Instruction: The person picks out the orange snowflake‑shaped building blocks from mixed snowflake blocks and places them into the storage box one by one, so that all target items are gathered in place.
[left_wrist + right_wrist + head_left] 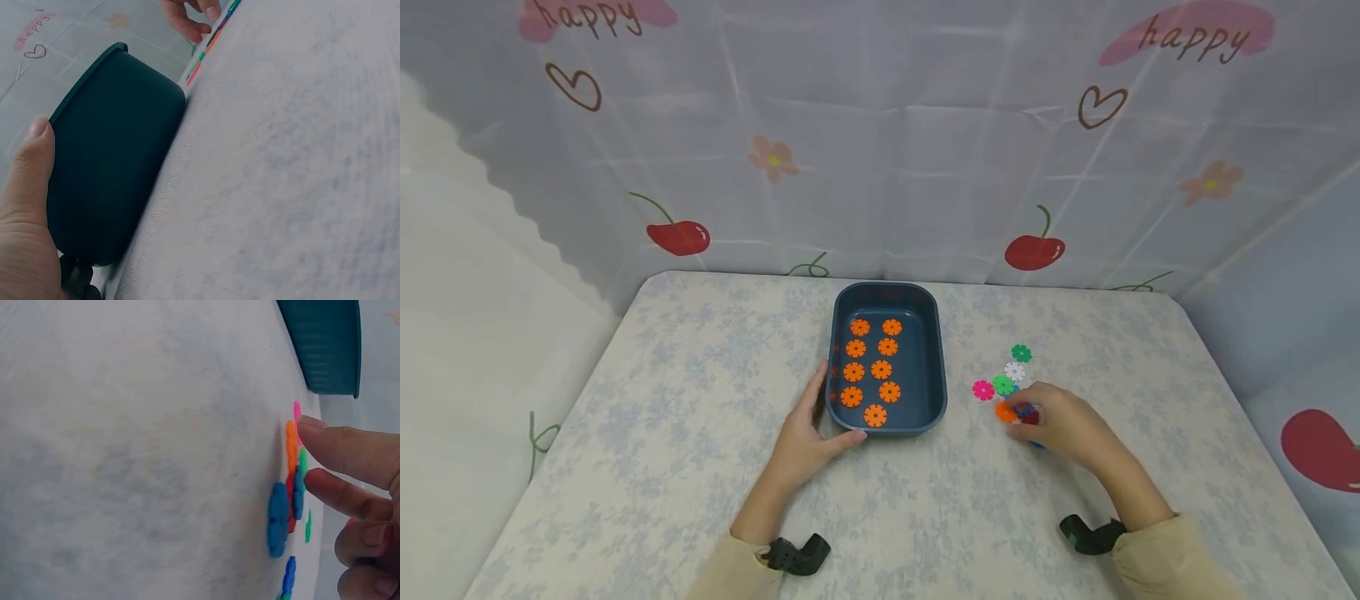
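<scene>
A dark blue rectangular tray [928,367] stands on the table, with several orange flower-shaped discs [882,369] lying inside in two columns. My left hand [803,446] holds the tray's near left corner, thumb at the front rim and fingers along the left side. To the right of the tray, my right hand [1067,421] reaches over a small group of flower discs. Its thumb and forefinger are apart in the right wrist view, close to an orange disc [291,447] and a blue disc [298,492]. In the head view, that hand partly covers a red disc [1032,415].
Beside the right hand lie a pink disc [983,390], a white disc [1015,371], a light green disc [1003,384] and a darker green disc [1021,353]. A patterned cloth covers the table [700,375]. Behind it hangs a printed curtain [865,192].
</scene>
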`<control>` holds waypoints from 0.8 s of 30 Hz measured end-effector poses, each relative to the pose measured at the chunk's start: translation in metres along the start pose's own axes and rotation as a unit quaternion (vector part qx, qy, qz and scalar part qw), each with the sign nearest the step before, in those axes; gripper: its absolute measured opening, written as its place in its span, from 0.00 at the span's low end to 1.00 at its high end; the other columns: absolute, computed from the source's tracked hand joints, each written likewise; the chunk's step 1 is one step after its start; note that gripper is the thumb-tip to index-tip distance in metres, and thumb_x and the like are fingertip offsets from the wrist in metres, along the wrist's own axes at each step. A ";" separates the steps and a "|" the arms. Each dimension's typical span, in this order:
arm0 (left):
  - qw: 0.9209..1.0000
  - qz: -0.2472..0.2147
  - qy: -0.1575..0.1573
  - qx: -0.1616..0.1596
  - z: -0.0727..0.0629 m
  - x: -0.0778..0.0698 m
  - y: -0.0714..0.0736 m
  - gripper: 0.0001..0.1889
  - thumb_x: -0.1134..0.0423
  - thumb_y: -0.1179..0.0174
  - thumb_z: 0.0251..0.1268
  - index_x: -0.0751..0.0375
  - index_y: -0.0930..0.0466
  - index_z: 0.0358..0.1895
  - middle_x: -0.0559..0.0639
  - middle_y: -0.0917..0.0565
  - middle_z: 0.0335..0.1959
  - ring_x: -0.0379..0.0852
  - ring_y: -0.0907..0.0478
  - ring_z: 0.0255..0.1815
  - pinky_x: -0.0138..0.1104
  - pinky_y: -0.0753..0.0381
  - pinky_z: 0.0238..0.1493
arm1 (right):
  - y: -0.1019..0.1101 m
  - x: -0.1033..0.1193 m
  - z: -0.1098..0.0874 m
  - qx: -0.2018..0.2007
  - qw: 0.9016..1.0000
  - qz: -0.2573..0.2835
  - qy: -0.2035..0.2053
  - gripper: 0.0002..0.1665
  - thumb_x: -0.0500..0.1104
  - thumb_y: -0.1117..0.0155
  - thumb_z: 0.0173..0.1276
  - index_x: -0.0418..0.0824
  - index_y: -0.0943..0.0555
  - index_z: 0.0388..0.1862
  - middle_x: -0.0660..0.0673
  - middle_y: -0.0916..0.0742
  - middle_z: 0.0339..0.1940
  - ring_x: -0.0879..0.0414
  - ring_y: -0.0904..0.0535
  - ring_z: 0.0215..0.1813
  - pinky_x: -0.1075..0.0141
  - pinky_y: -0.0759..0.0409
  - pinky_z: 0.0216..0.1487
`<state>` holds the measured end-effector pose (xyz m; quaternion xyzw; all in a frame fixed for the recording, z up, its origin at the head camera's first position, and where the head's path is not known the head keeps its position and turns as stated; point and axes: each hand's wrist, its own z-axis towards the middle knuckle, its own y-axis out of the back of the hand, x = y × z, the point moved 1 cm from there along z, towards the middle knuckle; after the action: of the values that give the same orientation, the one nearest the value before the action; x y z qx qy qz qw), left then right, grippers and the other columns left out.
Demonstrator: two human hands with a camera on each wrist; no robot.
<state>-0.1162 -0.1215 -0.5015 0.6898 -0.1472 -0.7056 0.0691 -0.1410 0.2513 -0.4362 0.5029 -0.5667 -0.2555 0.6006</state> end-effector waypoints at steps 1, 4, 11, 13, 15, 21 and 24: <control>1.000 0.000 -0.003 -0.001 0.000 0.001 0.000 0.61 0.55 0.22 0.50 0.44 0.59 0.82 0.43 0.53 0.82 0.46 0.53 0.82 0.47 0.47 0.80 | -0.001 -0.001 0.000 0.003 1.000 0.000 0.001 0.21 0.47 0.25 0.61 0.44 0.14 0.53 0.50 0.15 0.45 0.56 0.20 0.42 0.62 0.20 0.41; 1.000 0.000 -0.010 -0.004 0.000 0.003 0.000 0.60 0.51 0.22 0.50 0.42 0.58 0.81 0.41 0.52 0.82 0.46 0.53 0.82 0.47 0.47 0.80 | -0.005 -0.003 0.000 0.004 1.000 -0.003 0.002 0.20 0.47 0.26 0.61 0.44 0.13 0.52 0.50 0.16 0.45 0.58 0.22 0.40 0.66 0.24 0.37; 1.000 0.007 -0.014 -0.006 -0.001 0.002 0.001 0.60 0.49 0.23 0.50 0.43 0.58 0.82 0.43 0.52 0.82 0.47 0.52 0.82 0.48 0.46 0.79 | -0.009 -0.005 0.001 -0.015 1.000 -0.013 0.016 0.17 0.45 0.26 0.62 0.46 0.12 0.50 0.51 0.17 0.44 0.59 0.23 0.39 0.65 0.24 0.38; 1.000 0.007 -0.014 -0.005 -0.001 0.003 0.001 0.60 0.49 0.23 0.50 0.43 0.58 0.82 0.43 0.52 0.82 0.47 0.52 0.82 0.48 0.46 0.79 | -0.010 -0.006 0.002 -0.020 1.000 -0.015 0.019 0.16 0.44 0.26 0.62 0.47 0.13 0.50 0.51 0.16 0.44 0.59 0.23 0.39 0.65 0.23 0.39; 1.000 0.006 -0.014 -0.005 -0.001 0.003 0.001 0.60 0.49 0.23 0.50 0.43 0.58 0.82 0.43 0.51 0.82 0.47 0.52 0.82 0.48 0.46 0.79 | -0.010 -0.006 0.004 -0.021 1.000 -0.013 0.018 0.16 0.43 0.26 0.62 0.47 0.12 0.50 0.51 0.16 0.44 0.59 0.23 0.38 0.65 0.23 0.39; 1.000 0.001 -0.012 -0.002 0.001 0.004 0.001 0.60 0.53 0.22 0.50 0.42 0.58 0.81 0.42 0.51 0.82 0.46 0.52 0.82 0.48 0.46 0.80 | -0.010 -0.009 0.010 -0.015 1.000 -0.013 0.016 0.17 0.44 0.26 0.62 0.48 0.13 0.51 0.50 0.16 0.44 0.57 0.24 0.40 0.62 0.22 0.41; 1.000 0.000 -0.004 0.000 0.001 0.002 0.000 0.61 0.55 0.22 0.50 0.44 0.59 0.82 0.44 0.52 0.82 0.47 0.53 0.82 0.47 0.47 0.80 | -0.011 -0.010 0.013 -0.012 1.000 -0.014 0.017 0.17 0.44 0.26 0.62 0.48 0.13 0.51 0.50 0.17 0.43 0.57 0.25 0.40 0.62 0.23 0.42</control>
<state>-0.1171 -0.1225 -0.5037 0.6872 -0.1478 -0.7080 0.0685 -0.1524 0.2526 -0.4522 0.5078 -0.5463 -0.2623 0.6123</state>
